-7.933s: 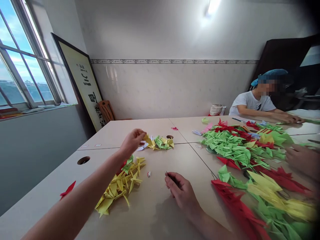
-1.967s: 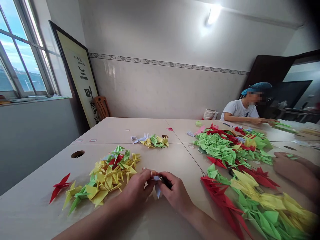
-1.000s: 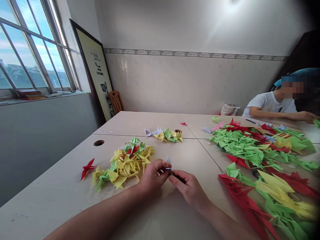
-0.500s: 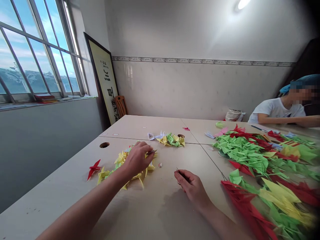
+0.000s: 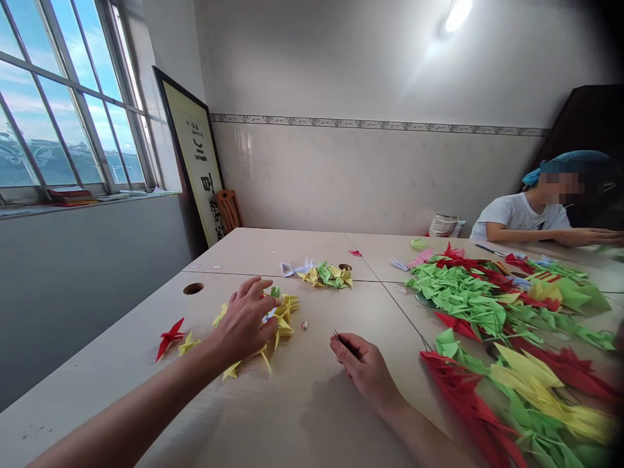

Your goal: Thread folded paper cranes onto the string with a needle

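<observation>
My left hand (image 5: 248,315) hovers over a loose pile of folded yellow paper stars (image 5: 285,325), its fingers spread. A few white and green pieces show among the yellow ones, and my hand and forearm hide part of the pile. Over the bare table nearer the middle, my right hand (image 5: 358,361) is closed with thumb and fingers pinched. A thin, dark pointed thing (image 5: 335,334) sticks out past its fingertips; the rest of it is hidden in the hand. A red folded paper star (image 5: 170,337) lies left of the pile.
Folded green paper pieces (image 5: 455,296) are heaped on the right, with red ones (image 5: 468,403) in front. A small row of paper stars (image 5: 326,275) lies farther back near a table hole. A person (image 5: 517,218) in a white shirt sits at the far right.
My left hand has moved slightly left and opened from a pinch; the thin thing at its fingertips no longer shows there. My right hand keeps its pinch. The view has shifted a little right.
</observation>
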### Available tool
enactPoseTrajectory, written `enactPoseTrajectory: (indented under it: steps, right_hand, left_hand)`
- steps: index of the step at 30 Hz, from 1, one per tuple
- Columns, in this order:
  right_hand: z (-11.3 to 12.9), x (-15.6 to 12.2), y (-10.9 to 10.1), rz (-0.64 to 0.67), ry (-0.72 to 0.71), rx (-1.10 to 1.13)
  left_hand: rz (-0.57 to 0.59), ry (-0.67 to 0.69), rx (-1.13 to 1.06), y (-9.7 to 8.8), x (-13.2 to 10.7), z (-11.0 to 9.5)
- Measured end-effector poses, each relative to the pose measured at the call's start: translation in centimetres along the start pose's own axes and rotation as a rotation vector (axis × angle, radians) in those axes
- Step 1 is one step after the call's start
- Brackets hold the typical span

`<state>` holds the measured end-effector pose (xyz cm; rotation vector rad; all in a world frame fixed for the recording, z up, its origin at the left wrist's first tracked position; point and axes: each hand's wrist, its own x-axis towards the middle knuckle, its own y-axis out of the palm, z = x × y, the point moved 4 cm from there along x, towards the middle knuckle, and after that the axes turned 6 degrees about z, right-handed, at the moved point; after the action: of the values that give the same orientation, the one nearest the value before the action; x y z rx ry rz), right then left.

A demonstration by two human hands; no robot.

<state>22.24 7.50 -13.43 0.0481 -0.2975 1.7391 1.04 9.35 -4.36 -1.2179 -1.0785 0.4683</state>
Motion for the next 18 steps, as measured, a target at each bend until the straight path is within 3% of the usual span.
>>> enactPoseTrajectory:
  steps: [3, 6, 12, 15, 18]
  right_hand:
    - [0.0, -0.1, 0.0, 0.004, 0.009, 0.014]
    - [0.0, 0.0, 0.1, 0.009, 0.027, 0.033]
    - [-0.4, 0.7, 0.0, -0.003, 0.048, 0.075]
    - [-0.6, 1.1, 0.0, 0.006, 0.029, 0.096]
    - [-0.4, 1.2, -0.2, -0.027, 0.038, 0.091]
  left_hand:
    - [-0.016, 0.047, 0.062, -0.7, 3.2, 0.3]
    - [0.096, 0.070, 0.141, -0.1, 7.7, 1.4]
    - [0.427, 0.101, 0.219, 4.6, 15.5, 4.0]
    - [0.531, 0.073, 0.238, 7.2, 17.3, 4.7]
    - [0.561, 0.056, 0.201, 9.0, 17.9, 4.6]
